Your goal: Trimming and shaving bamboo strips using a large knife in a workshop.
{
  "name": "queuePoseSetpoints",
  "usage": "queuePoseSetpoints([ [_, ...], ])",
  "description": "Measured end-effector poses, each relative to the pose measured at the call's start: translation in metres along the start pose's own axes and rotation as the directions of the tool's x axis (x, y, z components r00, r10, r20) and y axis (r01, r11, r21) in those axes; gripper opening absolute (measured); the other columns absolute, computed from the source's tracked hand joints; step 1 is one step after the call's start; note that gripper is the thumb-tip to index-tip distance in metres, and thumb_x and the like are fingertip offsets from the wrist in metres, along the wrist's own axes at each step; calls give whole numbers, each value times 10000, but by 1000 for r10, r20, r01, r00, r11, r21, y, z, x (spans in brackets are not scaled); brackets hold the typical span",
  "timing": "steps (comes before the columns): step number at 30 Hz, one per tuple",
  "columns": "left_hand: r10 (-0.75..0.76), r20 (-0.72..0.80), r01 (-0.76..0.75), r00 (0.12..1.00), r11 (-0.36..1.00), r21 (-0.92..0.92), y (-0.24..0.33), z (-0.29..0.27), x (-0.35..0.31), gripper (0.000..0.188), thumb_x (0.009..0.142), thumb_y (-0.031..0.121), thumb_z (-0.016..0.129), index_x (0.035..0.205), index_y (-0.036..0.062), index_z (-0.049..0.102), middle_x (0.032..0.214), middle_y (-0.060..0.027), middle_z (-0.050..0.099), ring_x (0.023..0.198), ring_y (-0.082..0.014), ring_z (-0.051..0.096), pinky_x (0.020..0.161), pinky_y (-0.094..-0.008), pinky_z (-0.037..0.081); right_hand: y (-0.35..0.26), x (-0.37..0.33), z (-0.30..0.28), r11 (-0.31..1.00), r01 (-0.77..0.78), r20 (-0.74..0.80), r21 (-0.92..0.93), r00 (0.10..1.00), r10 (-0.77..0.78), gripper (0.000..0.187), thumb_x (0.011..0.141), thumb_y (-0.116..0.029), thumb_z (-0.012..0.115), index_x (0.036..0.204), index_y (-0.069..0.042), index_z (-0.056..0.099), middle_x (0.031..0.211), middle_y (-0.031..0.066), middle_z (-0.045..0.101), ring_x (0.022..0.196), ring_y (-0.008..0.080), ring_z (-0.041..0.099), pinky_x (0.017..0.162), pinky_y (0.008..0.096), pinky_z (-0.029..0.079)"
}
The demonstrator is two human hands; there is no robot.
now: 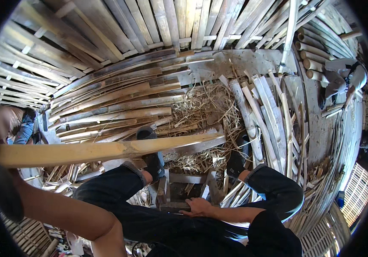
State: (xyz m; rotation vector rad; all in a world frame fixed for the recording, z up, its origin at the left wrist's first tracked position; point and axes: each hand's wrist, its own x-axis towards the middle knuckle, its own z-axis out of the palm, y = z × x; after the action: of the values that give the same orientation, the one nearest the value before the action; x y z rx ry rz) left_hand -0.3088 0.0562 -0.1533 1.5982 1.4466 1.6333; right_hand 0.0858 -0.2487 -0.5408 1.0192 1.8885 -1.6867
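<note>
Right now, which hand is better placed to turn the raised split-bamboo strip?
Left, I'd judge: the left hand, though blurred, appears to grip one end of the split-bamboo strip. The right hand rests on a wooden block, apart from the strip.

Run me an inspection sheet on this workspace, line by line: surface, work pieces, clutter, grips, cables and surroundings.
Surface: grey floor, partly covered by scraps and bamboo.
Work pieces: one pale bamboo strip stretches from the left edge to mid-view; a wooden block sits between the knees.
Clutter: curly shavings around the feet; long split pieces to the left, more upright-running lengths to the right.
Grips: left grip dark and blurred by the strip's near end, closure unclear; right grip rests on the block.
Cables: nothing clearly seen.
Surroundings: slatted wall ahead; one person far right, another partly visible far left.
</note>
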Motion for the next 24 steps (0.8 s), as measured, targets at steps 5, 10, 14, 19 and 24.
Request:
queuePoseSetpoints([
  [5, 128, -75, -94, 989, 931, 353, 11, -24, -69, 342, 992, 160, 503, 1266, -26, 589, 1013, -78, 587, 873, -117, 534, 755, -229, 421, -3, 1, 5, 996, 10, -6, -90, 1000, -11, 776, 912, -697, 450, 1130, 29, 618, 894, 258, 664, 877, 407, 673, 781, 494, 555],
  [10, 106, -344, -47, 933, 984, 174, 48, -7, -112, 403, 977, 285, 565, 1212, -37, 619, 839, -15, 577, 691, -55, 476, 610, -178, 360, 1, -2, 19, 989, 54, -59, -138, 996, -63, 792, 921, -713, 416, 1156, 18, 614, 822, 237, 666, 836, 386, 674, 745, 503, 561],
  [14, -84, -408, -53, 909, 948, -314, 67, 6, -118, 154, 872, 101, 688, 918, -25, 612, 916, -221, 712, 660, -162, 636, 583, -223, 500, 7, 3, 22, 981, -44, -148, -190, 989, 16, 771, 896, -695, 469, 1121, 20, 648, 1015, 251, 679, 996, 425, 636, 878, 499, 509],
  [19, -78, -351, -90, 933, 894, -439, 71, 12, -104, 202, 842, 69, 724, 834, 50, 523, 882, -238, 705, 636, -186, 652, 584, -247, 530, 0, 5, 22, 951, 54, -224, -306, 966, -127, 660, 868, -631, 567, 1148, -39, 645, 1042, 228, 676, 1016, 412, 636, 874, 500, 509],
  [24, -70, -374, -115, 925, 886, -449, 62, 16, -103, 204, 843, 81, 730, 863, 36, 532, 893, -239, 704, 612, -177, 649, 557, -237, 520, -2, -6, 26, 951, 89, -278, -295, 945, -175, 607, 862, -594, 595, 1084, -34, 665, 981, 223, 683, 961, 420, 646, 823, 511, 519],
])
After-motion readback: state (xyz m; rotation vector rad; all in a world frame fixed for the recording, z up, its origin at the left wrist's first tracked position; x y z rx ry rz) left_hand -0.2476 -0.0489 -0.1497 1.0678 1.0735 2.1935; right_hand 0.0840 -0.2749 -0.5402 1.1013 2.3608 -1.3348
